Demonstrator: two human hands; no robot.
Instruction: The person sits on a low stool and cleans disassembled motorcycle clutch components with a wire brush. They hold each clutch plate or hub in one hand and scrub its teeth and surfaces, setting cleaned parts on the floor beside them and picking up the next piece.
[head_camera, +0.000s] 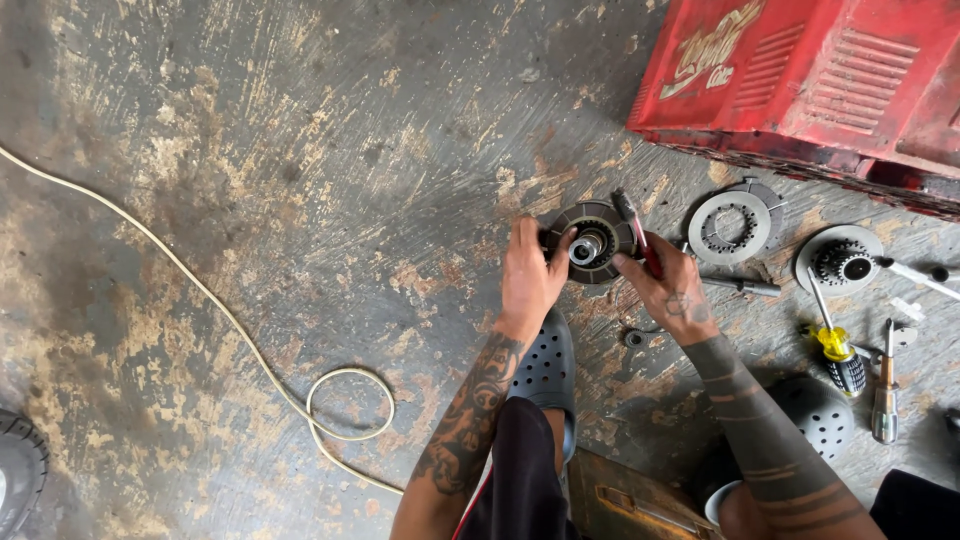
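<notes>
A dark round clutch-like disc assembly (598, 222) with a shiny metal hub in its middle lies on the concrete floor. My left hand (527, 277) grips its left rim, thumb near the hub. My right hand (668, 287) touches the disc's right side and holds a red-handled tool (637, 233) whose tip points up past the disc's edge. Both tattooed forearms reach in from the bottom of the view.
A red crate (810, 80) fills the top right. Grey ring plates (730, 227), a geared hub (840, 262), a yellow-handled screwdriver (838, 350), another screwdriver (885, 390) and a small ring (634, 338) lie at right. A pale cord (230, 320) loops at left; a tyre (18, 470) is at the bottom left.
</notes>
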